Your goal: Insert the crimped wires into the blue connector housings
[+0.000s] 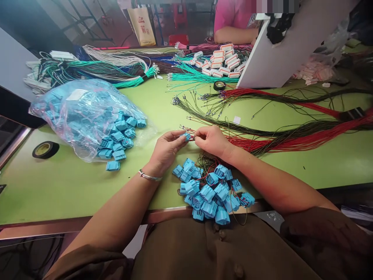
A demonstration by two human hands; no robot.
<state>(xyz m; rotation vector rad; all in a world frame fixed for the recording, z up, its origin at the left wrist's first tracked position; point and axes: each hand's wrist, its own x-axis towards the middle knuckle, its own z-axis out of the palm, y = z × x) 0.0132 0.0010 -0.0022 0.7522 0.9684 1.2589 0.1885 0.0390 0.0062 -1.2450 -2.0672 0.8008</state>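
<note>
Between the thumb and fingers of my left hand (169, 149) is a blue connector housing (187, 136), mostly covered by the fingers. My right hand (212, 140) is closed in a pinch just right of it, on a thin wire whose short end shows at the housing. Behind and beside that hand runs a bundle of red and black wires (262, 142) with metal terminals at the left ends. Nearest my body lies a pile of blue connectors (207, 193), some with red and black wires in them.
On the left, a clear plastic bag (78, 116) spills blue connectors (118, 136) near a roll of black tape (46, 149). Green and white wire bundles (116, 70), white connectors (224, 62) and an upright white panel (262, 58) stand farther back. A person in pink (233, 23) sits opposite.
</note>
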